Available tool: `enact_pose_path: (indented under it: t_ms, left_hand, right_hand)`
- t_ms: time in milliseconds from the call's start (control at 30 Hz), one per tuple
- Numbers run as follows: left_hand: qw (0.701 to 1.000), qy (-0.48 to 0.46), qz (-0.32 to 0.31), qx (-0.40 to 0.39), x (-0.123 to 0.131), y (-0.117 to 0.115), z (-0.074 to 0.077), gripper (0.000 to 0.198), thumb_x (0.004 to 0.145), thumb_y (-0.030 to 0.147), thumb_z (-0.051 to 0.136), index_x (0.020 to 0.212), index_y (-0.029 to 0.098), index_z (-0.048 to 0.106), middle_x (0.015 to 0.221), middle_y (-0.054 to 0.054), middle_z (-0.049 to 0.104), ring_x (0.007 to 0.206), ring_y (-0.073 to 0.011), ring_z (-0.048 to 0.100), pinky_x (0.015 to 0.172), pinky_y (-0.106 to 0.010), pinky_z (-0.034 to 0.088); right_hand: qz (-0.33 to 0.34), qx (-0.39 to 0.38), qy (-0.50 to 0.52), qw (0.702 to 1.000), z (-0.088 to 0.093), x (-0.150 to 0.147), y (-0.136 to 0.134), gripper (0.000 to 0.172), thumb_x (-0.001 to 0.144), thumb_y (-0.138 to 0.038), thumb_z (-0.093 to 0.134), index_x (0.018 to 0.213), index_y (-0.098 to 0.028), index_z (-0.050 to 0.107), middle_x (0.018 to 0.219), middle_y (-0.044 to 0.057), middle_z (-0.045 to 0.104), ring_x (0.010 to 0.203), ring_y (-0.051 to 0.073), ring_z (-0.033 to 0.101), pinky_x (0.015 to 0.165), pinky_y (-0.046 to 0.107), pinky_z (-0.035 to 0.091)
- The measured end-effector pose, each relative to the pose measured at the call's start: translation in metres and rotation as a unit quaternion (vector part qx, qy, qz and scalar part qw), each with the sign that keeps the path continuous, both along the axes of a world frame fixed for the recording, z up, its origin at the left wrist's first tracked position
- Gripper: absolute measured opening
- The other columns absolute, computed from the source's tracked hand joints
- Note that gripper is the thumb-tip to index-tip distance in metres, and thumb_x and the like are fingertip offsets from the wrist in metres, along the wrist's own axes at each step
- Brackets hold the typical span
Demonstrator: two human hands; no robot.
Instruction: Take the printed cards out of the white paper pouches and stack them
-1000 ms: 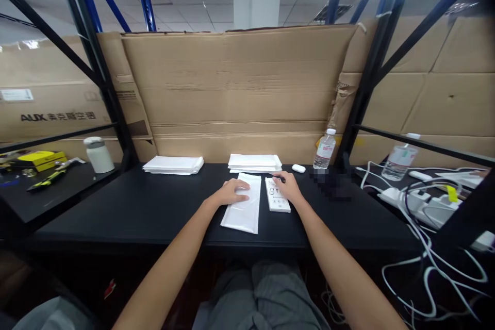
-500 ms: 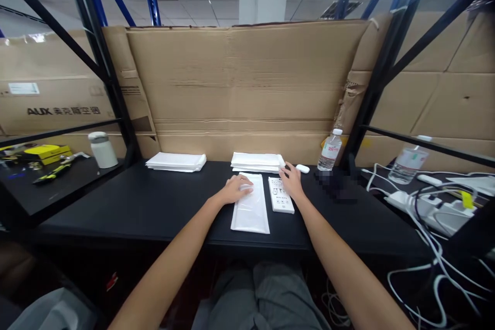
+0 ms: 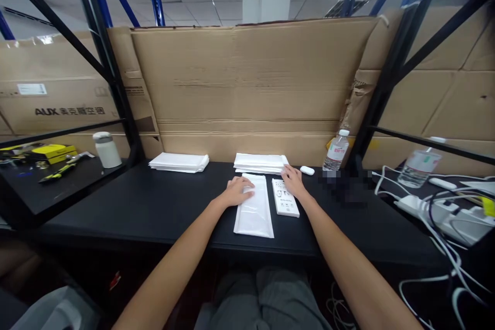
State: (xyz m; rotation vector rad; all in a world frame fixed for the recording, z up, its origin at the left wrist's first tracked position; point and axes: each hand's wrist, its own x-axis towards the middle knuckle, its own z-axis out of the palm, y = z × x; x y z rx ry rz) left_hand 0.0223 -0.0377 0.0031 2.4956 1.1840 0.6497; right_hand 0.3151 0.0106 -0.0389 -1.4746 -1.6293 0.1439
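The right grip [image 3: 294, 181] has left the far end of the small white box [image 3: 286, 201] and slid toward 12 o'clock, its fingertips now at the right corner of the stack of white bags [image 3: 258, 162]. The flat white bag [image 3: 254, 212] under the left grip [image 3: 237, 192] has swung from slanting toward 7 o'clock to lying straight beside the box

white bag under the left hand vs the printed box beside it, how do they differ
The white bag is longer and wider than the printed box. The bag is plain, glossy and thin; the box carries dark print and looks thicker. The left hand rests on the bag's far end; the right hand is at the box's far end. Both are white and lie side by side on the black table.
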Motion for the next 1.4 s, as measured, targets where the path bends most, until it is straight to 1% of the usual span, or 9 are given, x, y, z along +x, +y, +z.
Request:
enact_pose_path:
  t_ms: [133,300,433,667,900,1067,1167,1267,1400]
  left_hand:
    - [1.000,-0.009,0.002,-0.003,0.001,0.001,0.000,0.033,0.085,0.046,0.051,0.109,0.028,0.066,0.123,-0.005,0.057,0.118,-0.0295,0.042,0.104,-0.047,0.027]
    - [1.000,-0.022,0.015,0.002,0.001,0.002,-0.002,0.032,0.086,0.043,0.050,0.110,0.028,0.065,0.121,-0.005,0.057,0.118,-0.0296,0.043,0.103,-0.048,0.027]
    - [0.999,-0.038,0.016,0.008,0.000,0.002,-0.003,0.032,0.086,0.041,0.051,0.111,0.028,0.063,0.120,-0.005,0.058,0.116,-0.0290,0.044,0.103,-0.047,0.029]
    - [0.999,-0.034,0.018,0.011,0.000,0.002,-0.002,0.032,0.087,0.042,0.049,0.111,0.028,0.063,0.120,-0.005,0.058,0.116,-0.0280,0.045,0.102,-0.046,0.030]
    - [0.999,-0.026,0.024,0.024,-0.001,0.000,-0.002,0.029,0.087,0.039,0.048,0.108,0.027,0.063,0.117,-0.005,0.059,0.112,-0.0264,0.048,0.100,-0.046,0.033]
    - [0.999,-0.028,0.020,0.026,-0.001,0.001,-0.003,0.029,0.087,0.039,0.048,0.109,0.026,0.063,0.117,-0.005,0.059,0.113,-0.0261,0.048,0.101,-0.045,0.033]
    - [0.999,-0.032,0.020,0.025,-0.001,0.001,-0.002,0.029,0.087,0.039,0.048,0.109,0.027,0.063,0.117,-0.004,0.059,0.114,-0.0258,0.048,0.101,-0.045,0.032]
    - [0.999,-0.037,0.022,0.023,-0.001,-0.001,0.000,0.030,0.087,0.039,0.048,0.109,0.027,0.063,0.116,-0.005,0.060,0.114,-0.0265,0.048,0.101,-0.046,0.033]
    - [0.998,-0.058,0.021,0.019,-0.001,-0.002,0.001,0.032,0.087,0.039,0.049,0.112,0.026,0.063,0.119,-0.006,0.060,0.116,-0.0279,0.049,0.103,-0.048,0.032]
  right_hand:
    - [0.018,0.056,0.021,0.998,0.007,-0.003,-0.012,0.037,0.084,-0.040,0.046,0.110,-0.022,0.065,0.131,0.008,0.054,0.123,0.030,0.040,0.108,0.051,0.029]
    - [0.077,0.086,0.117,0.986,0.023,-0.012,-0.032,0.030,0.080,-0.033,0.052,0.104,-0.019,0.061,0.122,0.011,0.049,0.104,0.024,0.055,0.090,0.040,0.049]
    - [0.055,0.106,0.142,0.983,0.029,-0.019,-0.039,0.032,0.071,-0.024,0.055,0.103,-0.018,0.056,0.100,0.007,0.052,0.088,0.020,0.056,0.083,0.038,0.052]
    - [-0.002,0.117,0.008,0.993,0.032,-0.020,-0.049,0.048,0.071,-0.016,0.051,0.119,-0.020,0.056,0.095,0.005,0.048,0.085,0.020,0.053,0.083,0.039,0.049]
    - [-0.082,0.139,-0.072,0.984,0.035,-0.018,-0.051,0.029,0.080,-0.023,0.048,0.099,-0.016,0.069,0.090,0.008,0.047,0.081,0.022,0.052,0.077,0.037,0.047]
    - [-0.076,0.110,0.012,0.991,0.039,-0.020,-0.056,0.021,0.082,-0.032,0.050,0.085,-0.019,0.066,0.096,0.008,0.058,0.077,0.020,0.058,0.073,0.034,0.046]
    - [-0.052,0.073,0.094,0.992,0.038,-0.021,-0.057,0.020,0.082,-0.037,0.050,0.082,-0.021,0.063,0.083,0.006,0.066,0.074,0.022,0.062,0.072,0.034,0.048]
    - [-0.009,0.072,0.185,0.980,0.037,-0.021,-0.056,0.023,0.081,-0.044,0.053,0.076,-0.023,0.060,0.070,0.005,0.067,0.073,0.024,0.065,0.071,0.036,0.051]
    - [0.043,0.084,0.285,0.954,0.041,-0.027,-0.055,0.030,0.076,-0.052,0.061,0.072,-0.022,0.059,0.072,0.005,0.069,0.079,0.026,0.068,0.077,0.039,0.054]
